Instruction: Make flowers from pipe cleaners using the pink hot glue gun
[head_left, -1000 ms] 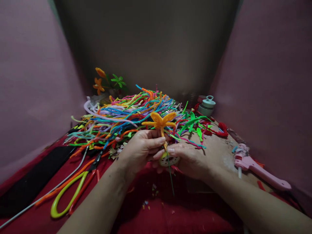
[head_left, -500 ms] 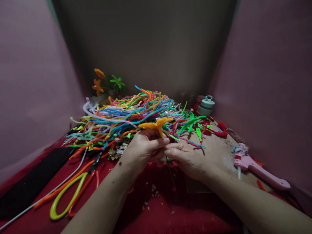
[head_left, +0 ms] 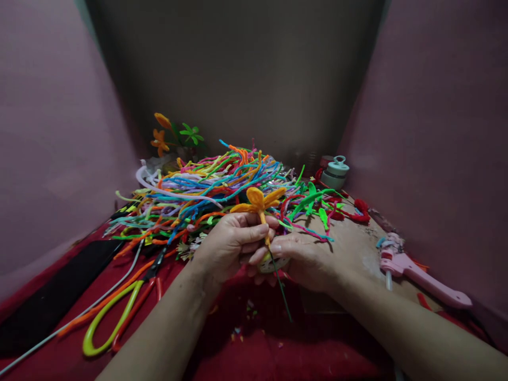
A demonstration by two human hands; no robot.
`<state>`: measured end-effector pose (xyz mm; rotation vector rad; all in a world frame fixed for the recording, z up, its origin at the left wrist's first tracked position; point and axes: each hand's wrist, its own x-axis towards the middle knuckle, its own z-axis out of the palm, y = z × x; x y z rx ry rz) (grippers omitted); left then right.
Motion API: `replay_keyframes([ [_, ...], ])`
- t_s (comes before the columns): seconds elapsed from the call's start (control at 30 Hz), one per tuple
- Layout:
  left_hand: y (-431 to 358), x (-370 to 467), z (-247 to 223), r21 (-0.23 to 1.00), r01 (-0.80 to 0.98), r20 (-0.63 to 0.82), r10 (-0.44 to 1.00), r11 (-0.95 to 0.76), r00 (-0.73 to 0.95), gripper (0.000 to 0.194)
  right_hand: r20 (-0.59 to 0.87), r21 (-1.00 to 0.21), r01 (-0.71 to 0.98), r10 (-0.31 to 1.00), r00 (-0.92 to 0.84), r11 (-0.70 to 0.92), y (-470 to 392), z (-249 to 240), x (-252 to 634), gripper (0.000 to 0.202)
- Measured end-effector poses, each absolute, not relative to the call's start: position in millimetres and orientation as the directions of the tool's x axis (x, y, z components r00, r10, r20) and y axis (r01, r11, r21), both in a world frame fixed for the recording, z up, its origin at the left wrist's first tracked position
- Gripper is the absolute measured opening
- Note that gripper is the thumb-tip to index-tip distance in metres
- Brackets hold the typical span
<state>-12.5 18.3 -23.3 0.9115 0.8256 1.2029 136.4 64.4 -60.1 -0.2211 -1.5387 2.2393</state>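
Red cloth [head_left: 238,362] lies below the orange flower [head_left: 257,200], whose neck [head_left: 262,218] my left hand [head_left: 232,235] holds in a closed pinch; under it, my right hand [head_left: 301,256] curls around a spool [head_left: 273,264]. Pipe cleaners [head_left: 214,180] sprawl behind the flower, scissors [head_left: 151,271] to its left.

From my screen I count one left hand [head_left: 228,241] and one right hand [head_left: 307,259]; one orange flower [head_left: 256,198] and one part-hidden spool [head_left: 266,266]; one pair of scissors [head_left: 152,272], one pink glue gun [head_left: 428,278], one pale lidded jar [head_left: 334,174]; farther back, two orange blooms [head_left: 160,141] and one green bloom [head_left: 191,133]; and one heap of fuzzy stems [head_left: 222,180] (too tangled for me to number singly)
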Motion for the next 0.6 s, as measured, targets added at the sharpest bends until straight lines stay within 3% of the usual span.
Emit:
replay_keyframes([
  [0.13, 17.6, -11.2, -22.6, 0.882, -0.453, -0.023, 0.971, 0.133, 0.240, 0.021, 0.088, -0.898, -0.241, 0.387, -0.918, -0.368, 60.3, -57.3, 135.9, 0.029],
  [0.2, 17.7, -10.2, -21.4, 0.892, -0.436, -0.005, 0.968, 0.117, 0.249, 0.019, 0.108, -0.902, -0.272, 0.435, -0.894, -0.336, 59.0, -58.4, 134.7, 0.026],
  [0.37, 18.7, -4.7, -17.2, 0.956, -0.291, -0.012, 0.998, 0.028, 0.058, 0.018, 0.141, -0.948, -0.275, 0.561, -0.816, -0.161, 61.1, -63.3, 132.4, 0.021],
  [0.47, 19.2, -2.5, -17.3, 0.975, -0.222, -0.030, 1.000, 0.029, -0.002, 0.019, 0.117, -0.962, -0.232, 0.555, -0.824, -0.142, 62.8, -63.1, 132.7, 0.022],
  [0.6, 18.7, -5.0, -19.8, 0.956, -0.288, -0.050, 0.999, 0.053, 0.017, 0.013, 0.098, -0.945, -0.231, 0.471, -0.877, -0.234, 63.3, -62.7, 133.9, 0.034],
])
